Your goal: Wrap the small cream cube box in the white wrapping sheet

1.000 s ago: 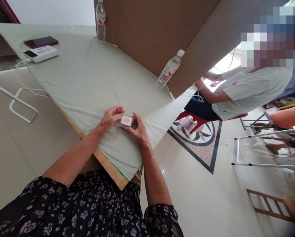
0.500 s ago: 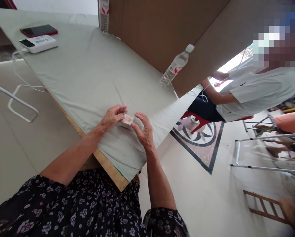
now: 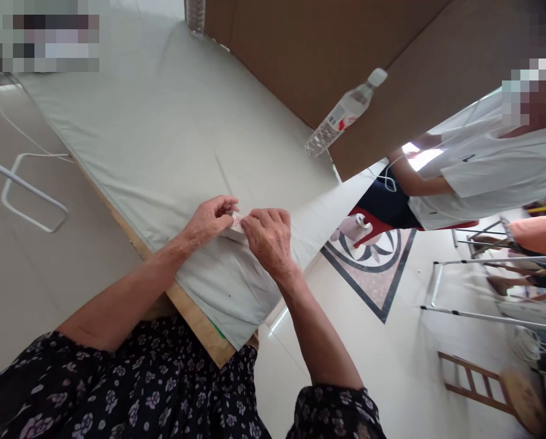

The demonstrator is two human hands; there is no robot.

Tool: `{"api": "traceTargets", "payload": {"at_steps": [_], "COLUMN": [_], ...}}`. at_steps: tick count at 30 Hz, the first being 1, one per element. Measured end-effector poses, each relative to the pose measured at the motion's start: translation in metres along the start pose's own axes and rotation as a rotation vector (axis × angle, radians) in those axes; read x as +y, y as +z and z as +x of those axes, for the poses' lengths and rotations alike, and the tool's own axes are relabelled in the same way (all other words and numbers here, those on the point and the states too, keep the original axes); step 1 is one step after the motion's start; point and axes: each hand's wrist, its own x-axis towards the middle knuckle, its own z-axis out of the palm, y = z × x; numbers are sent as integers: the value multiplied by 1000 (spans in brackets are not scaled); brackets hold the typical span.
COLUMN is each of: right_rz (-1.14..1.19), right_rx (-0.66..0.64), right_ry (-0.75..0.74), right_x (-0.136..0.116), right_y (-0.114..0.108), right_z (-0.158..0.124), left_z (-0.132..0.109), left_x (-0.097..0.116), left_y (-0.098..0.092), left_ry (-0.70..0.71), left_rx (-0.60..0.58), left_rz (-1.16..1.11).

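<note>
A small pale box-like packet (image 3: pixel 236 223) with reddish print on its top is held low over the table's near corner. Its exact kind is not clear. My left hand (image 3: pixel 208 221) pinches its left end between thumb and fingers. At the packet's right end, my right hand (image 3: pixel 269 236) has its fingers bent and closed, thumb and fingertips on the edge. The right fingers cover part of the print. Beneath both hands lies the light grey-green tablecloth (image 3: pixel 172 134).
A large cardboard panel (image 3: pixel 273 55) stands on the table. A clear plastic bottle (image 3: pixel 343 116) leans beside it, and another bottle (image 3: pixel 195 15) is at the top. On the right sits a person in a white shirt (image 3: pixel 492 164). A wooden stool (image 3: pixel 478 381) lies on the floor.
My right hand has closed from a spread pose and come onto the packet's right end. My left hand keeps its hold. The camera view has shifted slightly.
</note>
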Motion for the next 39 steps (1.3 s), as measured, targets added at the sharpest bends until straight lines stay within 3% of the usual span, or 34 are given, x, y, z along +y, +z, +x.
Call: {"api": "traceTargets", "payload": {"at_steps": [6,11,15,20,24,29,33,39], "right_rz": [138,210,244,382,542,727,670,339], "right_rx": [52,7,43,66,110,238,60,-134], "right_ry": [151,237,267,279,419,748,696,561], "right_x": [9,20,34,75,100,70,29,15], "right_y": [6,-6,-8,30,58,37,12,12], "right_z": [6,25,52,103,115,54,20,34], "left_z": [-9,-12,-12,-10,-8,-6,-5,-5], "left_x": [1,2,1,0,3,6,5,1], "left_y": [5,7,6,2,0,0,1,4], "left_ry": [109,113,240,323,161,-7,-10,151], "left_rx": [-32,-48,-34,30,10,0,28,122], "left_rz": [269,240,212,134,45,-55,-39,142]}}
